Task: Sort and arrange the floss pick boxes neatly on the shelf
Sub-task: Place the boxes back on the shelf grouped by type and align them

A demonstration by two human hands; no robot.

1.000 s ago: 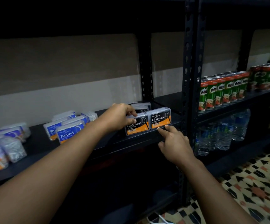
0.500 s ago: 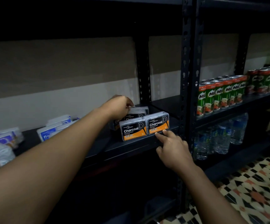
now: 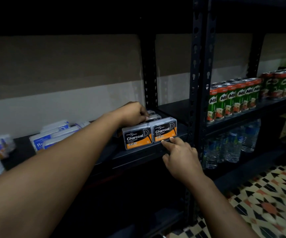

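In the head view, the step in hand looks like squaring up the Charcoal row. The left hand curls over the clear-lidded boxes behind, apparently gripping one, though the hold is partly hidden. The right hand, loosely spread, touches its fingertips to the right black-and-orange plastic Charcoal floss box, beside its twin at the black metal shelf's front edge. Next probably comes a gentle nudge inward. Blue-and-white floss packs lie unsorted left; the perforated black upright limits room rightward. Green Milo cans stand beyond.

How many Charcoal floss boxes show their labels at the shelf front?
2: the left Charcoal box and the right Charcoal box stand side by side. More sit behind, partly hidden by the left hand.
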